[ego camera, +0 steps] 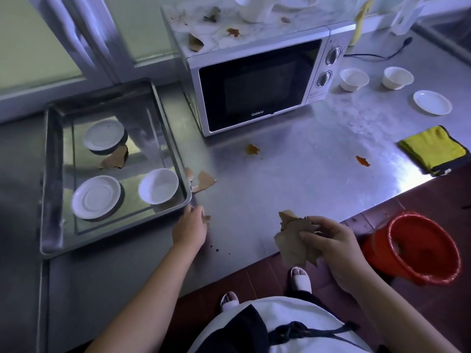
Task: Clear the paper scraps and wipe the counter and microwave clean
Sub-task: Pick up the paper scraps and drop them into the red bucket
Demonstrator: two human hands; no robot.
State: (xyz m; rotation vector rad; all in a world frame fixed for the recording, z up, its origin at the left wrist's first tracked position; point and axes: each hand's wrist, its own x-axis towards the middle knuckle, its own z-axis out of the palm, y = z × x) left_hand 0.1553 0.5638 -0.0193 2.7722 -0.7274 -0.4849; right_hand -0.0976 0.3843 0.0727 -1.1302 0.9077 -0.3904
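Brown paper first: gripping a crumpled bunch of scraps [293, 242] in the right hand [331, 240], with fingers and thumb curled round it, over the front edge of the steel counter [305, 179] and near the red bucket [418, 248] down on the floor. Reaching with the left hand [190, 229] to a small scrap [207, 218] just beside the near corner of the metal tray [48, 174]. Not managing to tell whether the fingers are pinching it yet, with the back of the hand hiding them.

Judging the job as barely into its first half. Gathering partly done, going by the bunch in hand, but leaving plenty lying about: torn pieces [204, 182] against the tray's right rim, one piece [116, 159] inside the tray next to a saucer [104, 135], and more paper [195, 43] on top of the microwave [254, 85]. Seeing no sign of wiping so far. Spotting an orange-brown stain [251, 149] on the counter in front of the microwave, a second stain [362, 161] further right, a third [233, 32] on the microwave top, and dark drips near the left wrist. Leaving the yellow cloth [433, 149] folded and untouched at the counter's right edge, well apart from both hands.

Reading one word only: "Galanz" [257, 114] along the bottom of the microwave door. Finding the print under the dials too small to make out.
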